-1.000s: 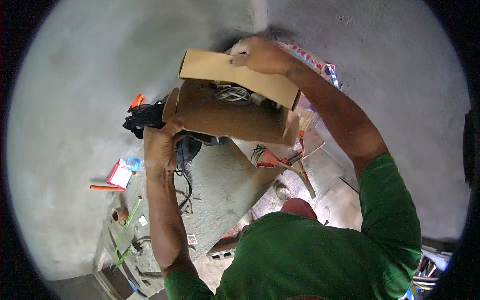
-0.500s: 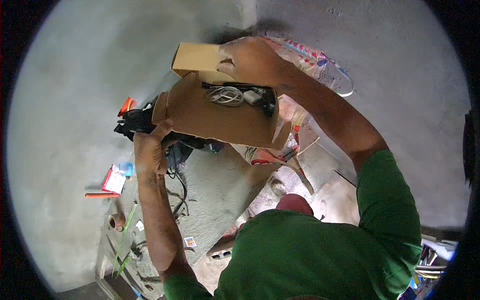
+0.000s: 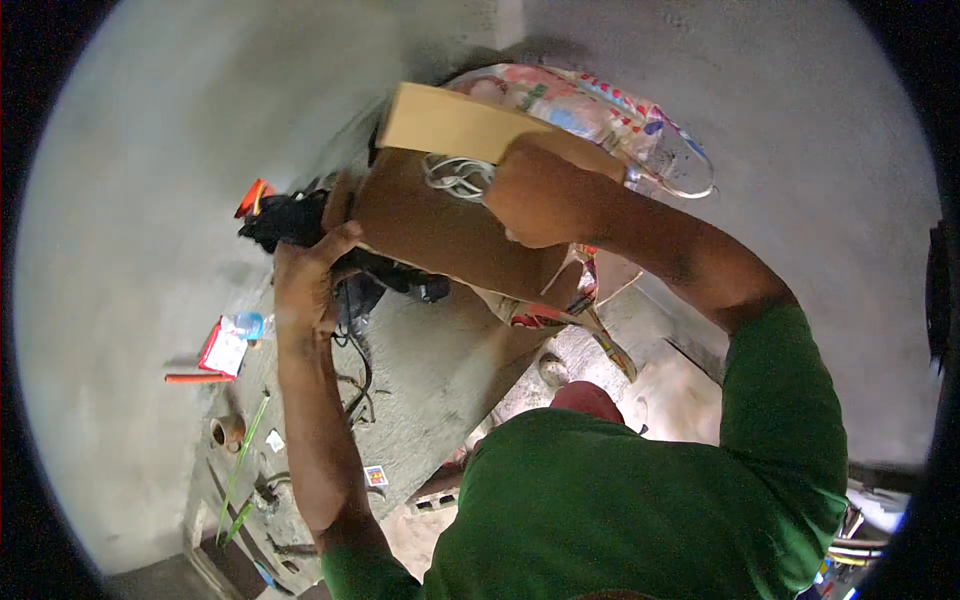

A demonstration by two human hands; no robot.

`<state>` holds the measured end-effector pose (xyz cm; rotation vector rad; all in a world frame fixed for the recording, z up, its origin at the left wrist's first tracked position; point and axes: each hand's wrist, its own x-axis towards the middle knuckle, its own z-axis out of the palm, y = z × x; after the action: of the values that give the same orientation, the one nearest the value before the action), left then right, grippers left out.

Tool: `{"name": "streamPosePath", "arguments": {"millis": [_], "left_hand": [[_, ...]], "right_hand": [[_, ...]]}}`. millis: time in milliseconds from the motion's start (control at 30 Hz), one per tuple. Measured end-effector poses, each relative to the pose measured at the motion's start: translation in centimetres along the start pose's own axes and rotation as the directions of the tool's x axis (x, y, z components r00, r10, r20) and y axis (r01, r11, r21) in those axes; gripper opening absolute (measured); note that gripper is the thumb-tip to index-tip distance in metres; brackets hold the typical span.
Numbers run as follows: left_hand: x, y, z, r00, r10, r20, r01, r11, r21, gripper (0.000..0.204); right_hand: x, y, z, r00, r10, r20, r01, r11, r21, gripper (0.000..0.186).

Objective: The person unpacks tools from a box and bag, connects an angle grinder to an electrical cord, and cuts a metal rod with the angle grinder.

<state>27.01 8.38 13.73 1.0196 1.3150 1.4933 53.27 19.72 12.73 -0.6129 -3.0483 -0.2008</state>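
A brown cardboard box (image 3: 440, 225) is held up in front of me, its far flap (image 3: 450, 120) raised. My left hand (image 3: 310, 265) grips the box's left near edge, with the thumb on top of the rim. Inside the box, toward the far side, lies a coiled white cable (image 3: 455, 175). My right hand (image 3: 540, 195) is over the right part of the box, next to the cable. Its fingers are curled inward, and whatever they hold is hidden. The adapter and dark items at that side are covered by this hand.
A printed plastic bag (image 3: 610, 110) stands behind the box. Black cloth or bags (image 3: 285, 220) lie left of it. On the concrete ledge (image 3: 430, 370) are a matchbox (image 3: 375, 475), a clay cup (image 3: 227, 432), black cords (image 3: 362, 375) and a red-and-white packet (image 3: 222, 348).
My right hand has come down from the far flap to the right part of the box. The flap now reaches farther right, and the box has shifted slightly right.
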Motion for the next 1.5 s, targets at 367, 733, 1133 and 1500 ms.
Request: {"name": "streamPosePath", "arguments": {"millis": [367,733,1133,1500], "left_hand": [[0.4,-1.5,-2.1,0.998,-0.047,-0.045,0.051,0.994,0.092,0.045],[1.7,-3.7,-3.7,0.999,0.013,-0.044,-0.007,0.992,0.129,0.033],[1.7,-4.6,-3.5,0.983,-0.146,-0.11,0.161,0.975,0.151,0.053],[1.8,-4.2,-4.2,0.995,0.02,-0.094,-0.013,0.997,0.071,0.04]], "right_hand": [[-1.4,1.8,13.4,0.94,0.128,0.315,-0.116,0.992,-0.057,0.017],[-0.3,0.2,10.1,0.936,0.162,0.313,-0.069,0.955,-0.289,0.023],[-1.7,-1.1,8.9,0.953,0.277,0.123,-0.267,0.96,-0.087,0.051],[-2.4,-10.4,-3.1,0.963,0.181,0.198,-0.251,0.867,0.431,0.035]]}}
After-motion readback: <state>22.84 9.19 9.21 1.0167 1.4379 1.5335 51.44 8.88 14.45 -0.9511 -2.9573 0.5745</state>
